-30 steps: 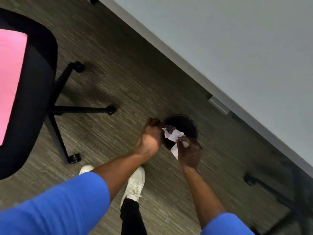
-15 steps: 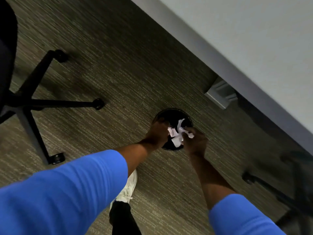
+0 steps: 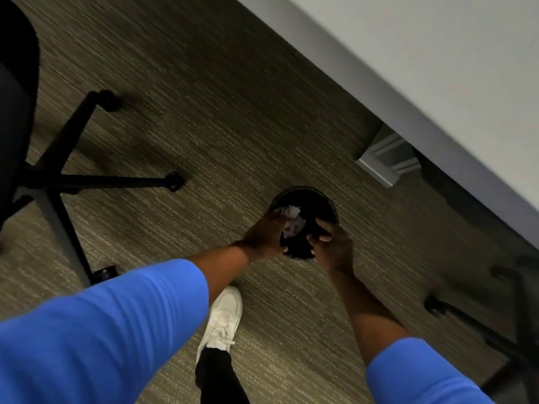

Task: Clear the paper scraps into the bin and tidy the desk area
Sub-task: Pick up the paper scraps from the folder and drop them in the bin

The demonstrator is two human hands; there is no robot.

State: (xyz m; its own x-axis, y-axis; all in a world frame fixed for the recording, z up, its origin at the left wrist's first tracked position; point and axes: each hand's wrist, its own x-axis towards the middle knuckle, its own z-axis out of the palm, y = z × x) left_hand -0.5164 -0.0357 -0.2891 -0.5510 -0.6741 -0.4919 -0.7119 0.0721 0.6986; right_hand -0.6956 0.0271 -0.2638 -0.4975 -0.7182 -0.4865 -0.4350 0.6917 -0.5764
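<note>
A small round black bin (image 3: 322,199) stands on the carpet below the desk edge. White crumpled paper scraps (image 3: 293,221) sit in its mouth, close against the fingers of my left hand. My left hand (image 3: 262,237) curls around the bin's left rim. My right hand (image 3: 334,247) hovers over the bin's near right edge, its fingers loosely apart and holding nothing. Both forearms reach down from blue sleeves. The bottom of the bin is dark and I cannot see into it.
The grey desk top (image 3: 437,68) runs diagonally across the upper right, with a grey bracket (image 3: 385,161) beneath it. A black office chair base (image 3: 58,176) stands at the left and another chair's legs (image 3: 481,330) at the lower right. My white shoe (image 3: 223,316) is near the bin.
My right hand has let go of the paper scraps, which now lie in the bin's mouth. The view has moved closer to the bin and the pink item on the chair is out of view.
</note>
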